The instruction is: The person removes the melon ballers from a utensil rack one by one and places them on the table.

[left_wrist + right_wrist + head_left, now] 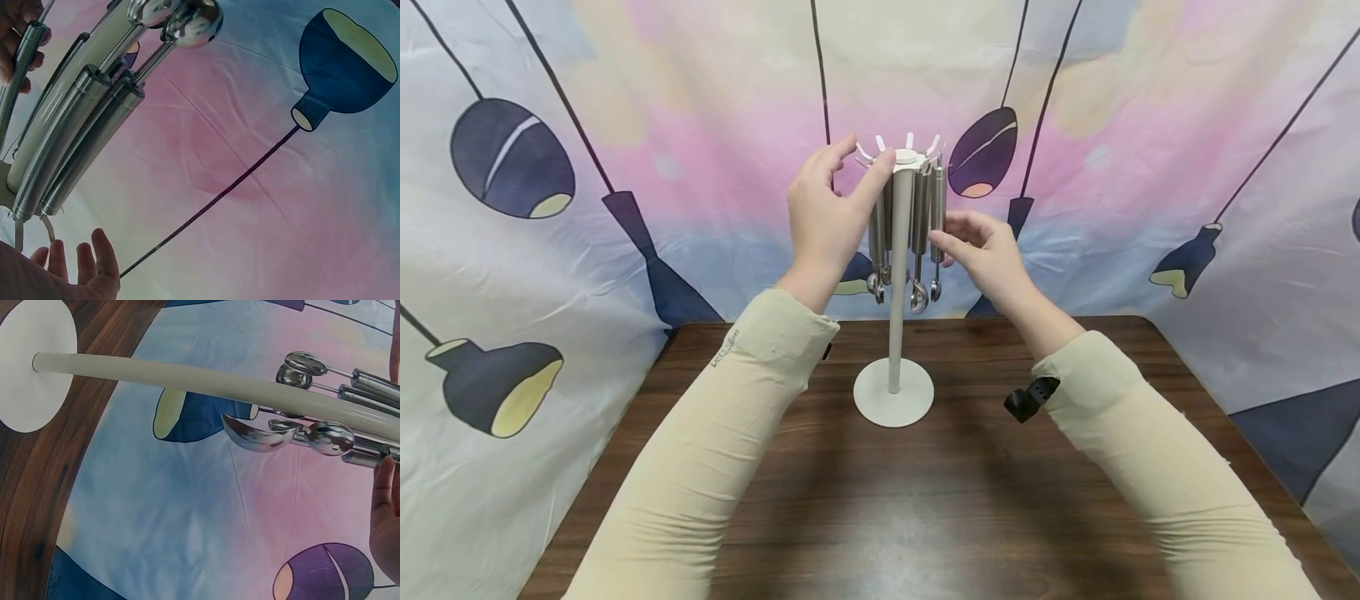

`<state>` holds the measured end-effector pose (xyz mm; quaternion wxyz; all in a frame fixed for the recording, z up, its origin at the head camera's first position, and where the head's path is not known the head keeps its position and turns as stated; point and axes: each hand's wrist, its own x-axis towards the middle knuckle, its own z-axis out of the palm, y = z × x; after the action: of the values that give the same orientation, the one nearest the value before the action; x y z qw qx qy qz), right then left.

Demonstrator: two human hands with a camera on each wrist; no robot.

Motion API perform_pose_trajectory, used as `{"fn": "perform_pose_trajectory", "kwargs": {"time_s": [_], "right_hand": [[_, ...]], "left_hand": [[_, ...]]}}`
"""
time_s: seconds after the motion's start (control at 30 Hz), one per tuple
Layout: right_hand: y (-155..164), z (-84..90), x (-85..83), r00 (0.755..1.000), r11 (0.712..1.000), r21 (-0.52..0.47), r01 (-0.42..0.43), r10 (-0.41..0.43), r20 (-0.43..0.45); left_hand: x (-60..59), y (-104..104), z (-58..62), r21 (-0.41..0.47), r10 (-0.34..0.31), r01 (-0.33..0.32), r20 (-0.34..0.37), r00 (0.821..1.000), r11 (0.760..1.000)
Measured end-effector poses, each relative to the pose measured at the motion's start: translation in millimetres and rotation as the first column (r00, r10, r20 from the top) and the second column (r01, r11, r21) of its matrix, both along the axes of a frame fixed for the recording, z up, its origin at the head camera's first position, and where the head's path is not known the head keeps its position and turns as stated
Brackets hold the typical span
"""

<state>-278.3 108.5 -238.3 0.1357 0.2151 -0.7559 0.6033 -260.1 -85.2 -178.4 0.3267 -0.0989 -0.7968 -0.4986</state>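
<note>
A white rotary utensil stand (897, 321) stands upright on a round base, with hooks fanned out at its top. Several steel utensils with thick tube handles and small rounded heads (330, 437) hang from it. My left hand (826, 218) is raised at the top left, its thumb at the hub and its fingers spread beside the hooks. On the right side, my right hand (988, 250) pinches the handle of a steel scoop (937, 208) between thumb and fingers. The left wrist view shows two hanging handles (62, 144) close above the left fingers.
The stand's base rests on a dark wooden table (895, 517) near its back edge. A cloth backdrop (700, 100) printed with lamps hangs behind and along both sides. A black strap with a small block (1030, 400) sits at the right cuff.
</note>
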Motion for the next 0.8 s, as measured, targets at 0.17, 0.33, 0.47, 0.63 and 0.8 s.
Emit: {"fn": "perform_pose_trajectory", "kwargs": {"time_s": [0.17,0.33,0.47,0.63,0.8], "right_hand": [[2,2.5,2.7,1.0,1.0,-0.027,-0.013,0.013,-0.012],[3,5.2,4.6,0.999,0.999,-0.034,-0.026,0.025,-0.025],[5,6.8,6.4,0.999,0.998,-0.053,-0.033,0.031,-0.032],[7,7.9,8.8,0.999,0.993,-0.106,-0.048,0.046,-0.014],[12,5.9,12.4,0.999,0.993,-0.105,-0.048,0.048,-0.001]], "left_hand": [[-0.7,-1,-1.1,-0.001,-0.005,0.005,-0.023,1.0,1.0],[-0.5,-2,-0.8,0.001,-0.009,0.009,-0.025,1.0,1.0],[-1.2,-4,0.3,-0.015,-0.012,0.012,-0.028,1.0,1.0],[-3.9,-7,1.5,-0.037,-0.023,0.022,-0.03,0.999,0.999],[-8.0,-9,2.6,-0.057,-0.047,0.045,-0.025,0.999,0.997]]}}
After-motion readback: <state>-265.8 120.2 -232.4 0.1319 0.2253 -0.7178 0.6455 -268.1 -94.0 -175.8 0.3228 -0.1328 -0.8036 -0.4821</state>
